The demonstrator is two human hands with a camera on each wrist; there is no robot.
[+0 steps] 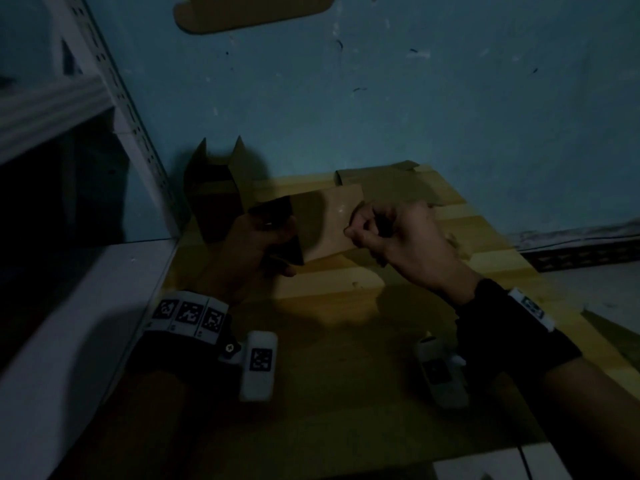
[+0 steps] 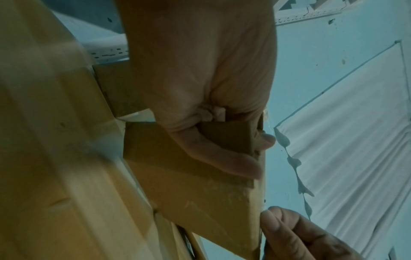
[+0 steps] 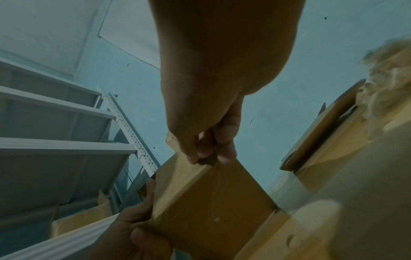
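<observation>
Two hands meet over the wooden table [image 1: 339, 393]. The left hand [image 1: 263, 242] curls thumb and fingers round the shadowed left end of a small cardboard box [image 1: 325, 225] held above the tabletop, while the right hand [image 1: 405, 240], knuckles up, pinches its right edge. Beyond them an open carton [image 1: 214, 199] stands at the wall [image 1: 415, 98], with flat cardboard [image 1: 391, 185] beside it.

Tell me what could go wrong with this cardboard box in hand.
1. The right hand only pinches the cardboard box at its edge, so that edge may slip free or bend.
2. The left hand grips the shadowed end; a fold there could crease wrongly, unseen.
3. The open box stands close behind the left hand and might get knocked.
</observation>
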